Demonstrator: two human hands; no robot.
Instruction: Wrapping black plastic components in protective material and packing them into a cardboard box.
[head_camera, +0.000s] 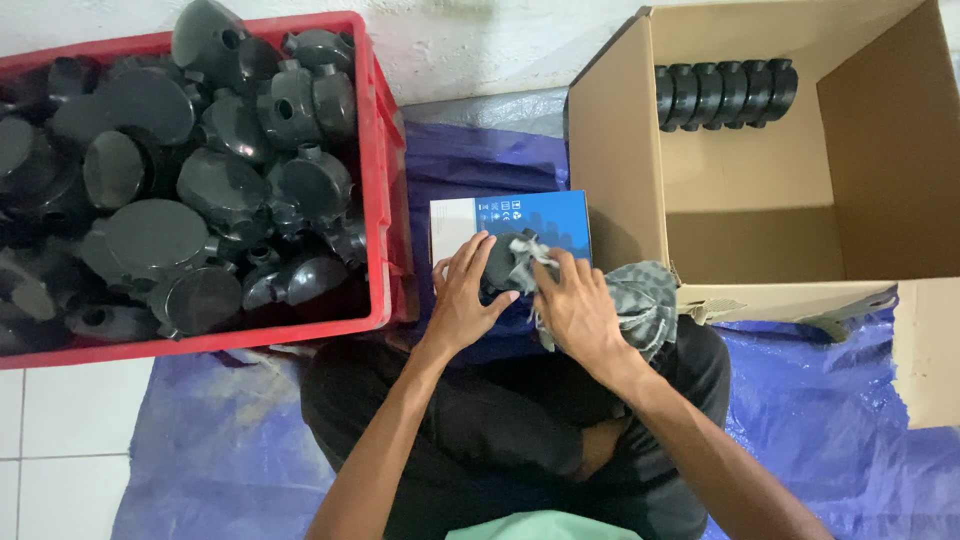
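My left hand (462, 295) grips a round black plastic part (500, 262) held over my lap. Pressed against that part is a grey patterned cloth (640, 295), and my right hand (578, 305) is closed on the cloth. Just behind both hands lies a small blue and white box (520, 212) on the blue sheet. The part is mostly hidden by my fingers and the cloth.
A red crate (385, 200) at the left is heaped with several black round parts (200, 190). At the right an open cardboard box (620, 180) holds a row of black parts (725, 92). A blue tarp (820, 400) covers the white tiled floor (60, 420).
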